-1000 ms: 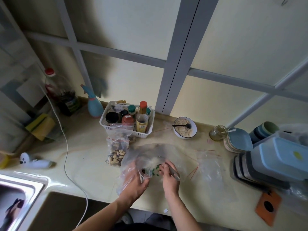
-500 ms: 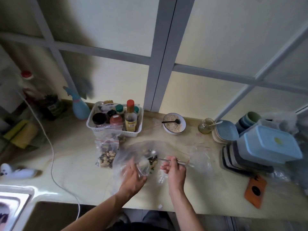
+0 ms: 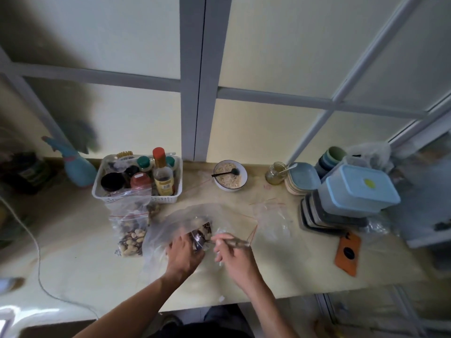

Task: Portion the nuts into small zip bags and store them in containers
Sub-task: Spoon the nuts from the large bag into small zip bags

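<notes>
While the left hand [image 3: 184, 252] grips a small zip bag [image 3: 199, 237] open near the desk's [image 3: 292, 264] front edge, the right hand [image 3: 234, 254] pinches a spoon [image 3: 231, 243] to feed nuts in.

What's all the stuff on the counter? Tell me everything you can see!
big clear bag: 1, see-through, centre of counter, nuts inside
spoon: 1, metal, its bowl in the big bag's mouth
small zip bag: 1, clear with red seal, full of nuts, in front of the basket
empty zip bags: a few, clear, right of the big bag
basket: 1, white, holds bottles and jars
spray bottle: 1, blue, left of basket
bowl: 1, white, oats and black spoon inside
glass jar: 1, right of bowl
containers: stack, light blue and grey, far right
left hand: holds the big bag's opening
right hand: grips the spoon
</notes>
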Demonstrator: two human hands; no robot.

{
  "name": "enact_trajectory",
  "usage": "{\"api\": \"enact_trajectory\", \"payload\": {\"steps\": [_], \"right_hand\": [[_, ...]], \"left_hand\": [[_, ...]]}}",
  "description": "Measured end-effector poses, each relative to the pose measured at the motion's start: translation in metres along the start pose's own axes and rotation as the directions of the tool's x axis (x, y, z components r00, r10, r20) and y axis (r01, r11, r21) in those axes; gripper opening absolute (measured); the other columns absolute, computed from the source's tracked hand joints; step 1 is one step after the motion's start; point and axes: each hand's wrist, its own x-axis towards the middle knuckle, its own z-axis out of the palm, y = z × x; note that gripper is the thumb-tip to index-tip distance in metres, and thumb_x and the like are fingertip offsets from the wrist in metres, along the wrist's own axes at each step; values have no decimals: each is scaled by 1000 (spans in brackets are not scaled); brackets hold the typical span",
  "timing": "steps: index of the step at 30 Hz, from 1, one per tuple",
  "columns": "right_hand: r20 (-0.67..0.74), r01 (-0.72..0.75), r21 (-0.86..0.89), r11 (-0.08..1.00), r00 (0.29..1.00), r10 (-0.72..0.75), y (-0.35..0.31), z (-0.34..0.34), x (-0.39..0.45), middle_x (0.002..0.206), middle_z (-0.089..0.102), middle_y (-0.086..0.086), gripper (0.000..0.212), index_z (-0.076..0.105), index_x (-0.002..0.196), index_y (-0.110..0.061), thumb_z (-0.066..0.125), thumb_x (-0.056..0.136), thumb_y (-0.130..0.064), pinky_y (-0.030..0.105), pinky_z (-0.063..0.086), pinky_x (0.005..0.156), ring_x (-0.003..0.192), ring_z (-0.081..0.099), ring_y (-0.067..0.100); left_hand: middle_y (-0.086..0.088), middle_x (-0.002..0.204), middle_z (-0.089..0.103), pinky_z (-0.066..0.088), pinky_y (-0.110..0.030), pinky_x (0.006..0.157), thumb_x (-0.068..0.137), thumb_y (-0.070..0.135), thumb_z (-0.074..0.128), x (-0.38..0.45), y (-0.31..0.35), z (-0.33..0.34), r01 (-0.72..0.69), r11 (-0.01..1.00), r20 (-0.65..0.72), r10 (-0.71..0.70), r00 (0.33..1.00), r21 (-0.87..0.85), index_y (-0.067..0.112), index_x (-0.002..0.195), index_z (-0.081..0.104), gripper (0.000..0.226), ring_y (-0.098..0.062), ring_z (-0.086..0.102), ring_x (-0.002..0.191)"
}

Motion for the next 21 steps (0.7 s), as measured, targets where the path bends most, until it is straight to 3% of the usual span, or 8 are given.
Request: {"api": "enact_trajectory", "payload": {"steps": [3, 6, 8, 10, 14, 17, 19, 21], "right_hand": [[193, 53, -54, 997, 980, -41, -1, -1, -3, 102, 70, -9, 26, 76, 109, -37, 59, 99, -19, 25, 57, 77, 76, 71, 11], [203, 187, -133, 973, 966, -158, -3, 1, 2, 101, 67, -9, 27, 76, 110, -38, 59, 96, -22, 23, 54, 78, 81, 70, 10], [146, 316, -215, 924, 946, -289, -6, 1, 7, 98, 66, -12, 26, 77, 110, -36, 60, 94, -27, 19, 51, 79, 87, 67, 5], [117, 384, -239, 892, 923, -366, -10, -1, 11, 98, 65, -14, 24, 79, 106, -33, 62, 92, -24, 14, 48, 79, 88, 65, 1], [144, 412, -228, 882, 910, -388, -19, -4, 17, 94, 66, -16, 23, 80, 100, -31, 61, 90, -22, 16, 50, 79, 86, 66, 2], [-72, 384, -106, 917, 917, -392, -19, -4, 15, 82, 69, -14, 23, 78, 95, -25, 61, 94, -11, 21, 53, 66, 72, 70, 8], [-257, 296, -62, 953, 918, -302, -14, -1, 14, 71, 69, -9, 21, 74, 93, -22, 58, 98, -9, 22, 52, 59, 64, 70, 9], [-376, 236, -132, 963, 887, -269, -4, 6, 14, 67, 68, -9, 19, 71, 90, -24, 55, 100, -20, 27, 52, 58, 64, 69, 9]], "left_hand": [[-5, 107, 61, 38, -38, 89, 84, 43, 67, -3, 3, -7, -18, 999, -9, 18, 1000, -39, 25, 96, 61, 23, -30, 59, 106], [-2, 97, 64, 39, -35, 79, 79, 55, 62, -3, -3, -12, -72, 991, -3, 72, 997, -109, 30, 80, 58, 26, -26, 61, 98], [-1, 102, 58, 42, -34, 75, 75, 66, 55, -2, -9, -14, -189, 967, -62, 181, 982, -171, 29, 96, 68, 45, -22, 57, 96], [-2, 111, 51, 46, -36, 81, 80, 59, 65, 3, -19, -13, -272, 935, -124, 250, 960, -225, 27, 121, 66, 53, -21, 51, 101], [-4, 108, 51, 50, -39, 85, 85, 49, 70, 2, -22, -19, -278, 935, -106, 260, 960, -222, 26, 121, 67, 42, -27, 56, 104], [-4, 114, 52, 46, -32, 88, 89, 56, 62, -1, -24, -19, -163, 952, -35, 159, 987, -259, 22, 132, 59, 55, -18, 54, 102], [0, 99, 64, 53, -33, 79, 91, 53, 60, -4, -27, -18, -44, 950, 18, 52, 999, -309, 27, 135, 48, 53, -15, 63, 86], [2, 76, 68, 56, -32, 66, 94, 49, 57, -14, -24, -24, 12, 931, -22, -22, 1000, -366, 29, 125, 43, 40, -8, 66, 69]]}}
